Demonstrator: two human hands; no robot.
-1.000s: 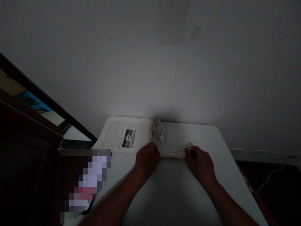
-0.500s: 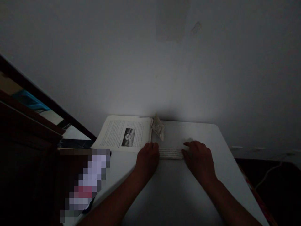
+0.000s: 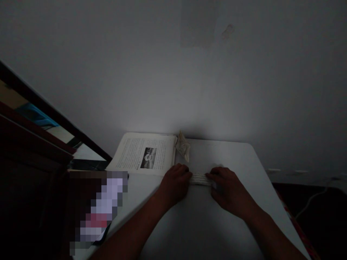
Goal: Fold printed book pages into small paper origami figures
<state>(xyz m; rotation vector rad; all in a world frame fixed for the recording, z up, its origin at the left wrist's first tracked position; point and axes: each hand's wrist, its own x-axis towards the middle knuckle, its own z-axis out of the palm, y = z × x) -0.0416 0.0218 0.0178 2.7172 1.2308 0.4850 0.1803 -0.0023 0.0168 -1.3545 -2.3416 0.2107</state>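
Note:
A narrow strip of folded printed paper (image 3: 200, 178) lies across the white table (image 3: 173, 224) between my two hands. My left hand (image 3: 176, 183) is closed over its left end, fingers curled. On the right end, my right hand (image 3: 225, 187) grips the paper between fingers and thumb. Just beyond my left hand stands a small folded paper piece (image 3: 183, 147) with printed text. Beside it, on the left, lies an open book or stack of printed pages (image 3: 130, 151) with a dark picture.
A pixelated phone-like object (image 3: 100, 209) rests at the table's left edge. Behind the table rises a grey wall (image 3: 151, 79). Dark wooden furniture (image 3: 27, 155) stands on the left, and a pale cable (image 3: 311, 198) hangs at the right.
My left hand has slid right along the paper strip, covering more of it. My right hand's fingers have closed onto the right end, and less of the strip shows between the hands.

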